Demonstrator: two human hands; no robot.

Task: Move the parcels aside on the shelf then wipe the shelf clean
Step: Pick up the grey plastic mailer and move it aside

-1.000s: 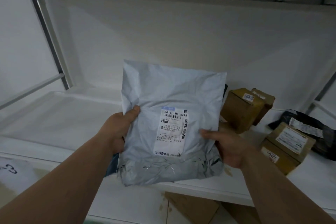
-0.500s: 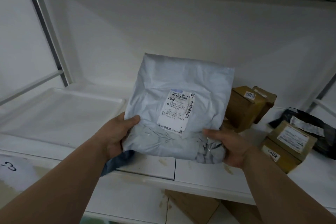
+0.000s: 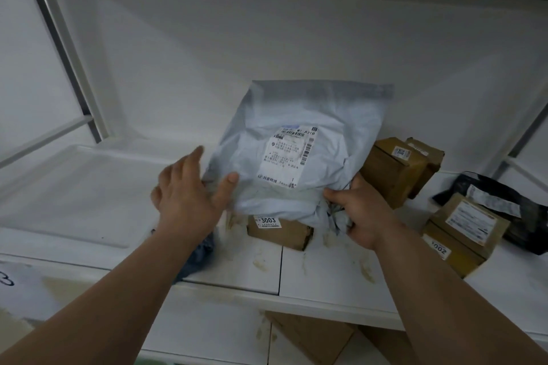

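Grey plastic mailer (image 3: 299,157), label facing you, stands propped on its lower edge over the small carton marked 3003 (image 3: 278,231), leaning back toward the shelf's rear wall, its long axis running upward and away from you. Your right hand (image 3: 358,213) clamps the crumpled lower right corner, fingers curled into the film. Your left hand (image 3: 189,195) lies spread against the left edge, thumb on the face, fingers straight, gripping nothing. The mailer sits between your hands, nearer the right. Other cartons (image 3: 397,169) crowd just beside it on the right; the bare white shelf (image 3: 89,187) opens to the left. Judged from this, the wipe is not yet begun, and a dark cloth (image 3: 198,255) shows under your left forearm.
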